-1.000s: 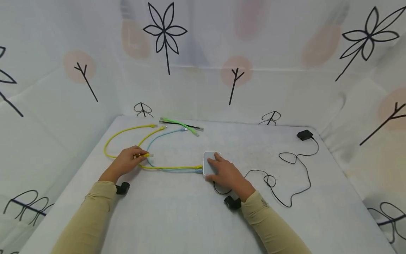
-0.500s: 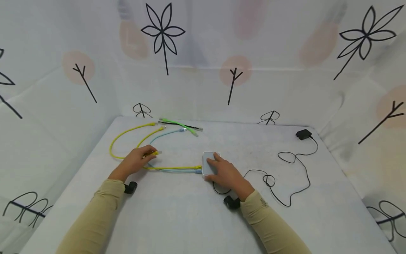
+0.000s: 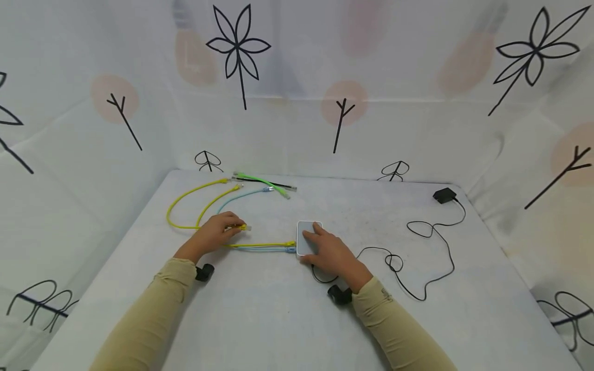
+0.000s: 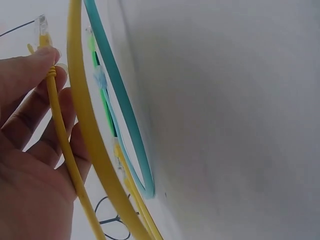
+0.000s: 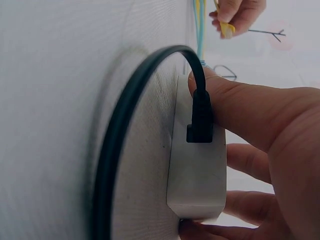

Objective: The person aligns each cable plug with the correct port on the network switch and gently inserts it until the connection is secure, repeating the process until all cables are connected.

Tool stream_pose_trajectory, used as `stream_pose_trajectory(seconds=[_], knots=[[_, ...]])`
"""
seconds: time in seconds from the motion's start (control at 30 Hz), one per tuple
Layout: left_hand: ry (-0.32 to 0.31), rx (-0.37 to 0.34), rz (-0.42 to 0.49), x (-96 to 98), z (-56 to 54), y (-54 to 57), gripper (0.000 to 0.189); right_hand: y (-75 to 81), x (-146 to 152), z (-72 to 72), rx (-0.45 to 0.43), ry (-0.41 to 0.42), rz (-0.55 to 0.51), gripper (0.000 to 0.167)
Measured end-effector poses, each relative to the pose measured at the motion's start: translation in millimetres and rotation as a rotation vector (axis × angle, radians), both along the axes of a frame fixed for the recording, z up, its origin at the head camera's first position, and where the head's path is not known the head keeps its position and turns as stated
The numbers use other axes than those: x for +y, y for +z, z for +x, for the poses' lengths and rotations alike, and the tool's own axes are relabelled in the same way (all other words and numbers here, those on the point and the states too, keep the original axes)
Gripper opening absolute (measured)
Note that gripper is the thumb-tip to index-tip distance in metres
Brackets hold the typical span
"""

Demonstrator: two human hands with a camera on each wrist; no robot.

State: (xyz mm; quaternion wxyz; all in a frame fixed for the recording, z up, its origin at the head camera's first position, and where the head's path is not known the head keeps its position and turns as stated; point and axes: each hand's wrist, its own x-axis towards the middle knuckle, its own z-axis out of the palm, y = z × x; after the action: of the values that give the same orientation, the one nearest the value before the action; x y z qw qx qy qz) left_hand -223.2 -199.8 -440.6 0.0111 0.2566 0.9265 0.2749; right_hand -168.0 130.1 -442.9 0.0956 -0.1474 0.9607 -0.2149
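In the head view my left hand [image 3: 214, 234] is left of a small white network switch [image 3: 303, 245]. Its thumb and fingertips pinch a yellow network cable [image 4: 62, 135] just behind the clear plug [image 4: 43, 30], which points right in the head view. My right hand [image 3: 331, 252] grips the switch, thumb on the near side and fingers over the top and far side. A second yellow cable [image 3: 262, 245] and a light blue cable [image 3: 264, 250] run into the switch's left side. A black power plug [image 5: 201, 120] sits in its near side.
Loose yellow [image 3: 178, 199] and light blue [image 3: 241, 195] cable ends curve towards the back left. A green cable [image 3: 262, 180] crosses a black one [image 3: 278, 184] there. At the back right lies a black power adapter [image 3: 444, 196], its thin cord [image 3: 450, 252] looping across the table.
My left hand has moved right towards the switch with the yellow plug, drawing the cable's loop along. The right hand stays on the switch.
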Motion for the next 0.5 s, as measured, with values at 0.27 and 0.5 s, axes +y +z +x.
stream_pose_trajectory(seconds=[0.27,0.5], knots=[[-0.029,-0.018,-0.003,11.9,-4.6,-0.7,0.023,0.4,0,-0.1,0.003,0.001,0.003,0.073],[-0.055,-0.049,-0.005,26.8,-6.4,1.1,0.022,0.6,0,-0.4,0.002,0.000,0.011,0.074]])
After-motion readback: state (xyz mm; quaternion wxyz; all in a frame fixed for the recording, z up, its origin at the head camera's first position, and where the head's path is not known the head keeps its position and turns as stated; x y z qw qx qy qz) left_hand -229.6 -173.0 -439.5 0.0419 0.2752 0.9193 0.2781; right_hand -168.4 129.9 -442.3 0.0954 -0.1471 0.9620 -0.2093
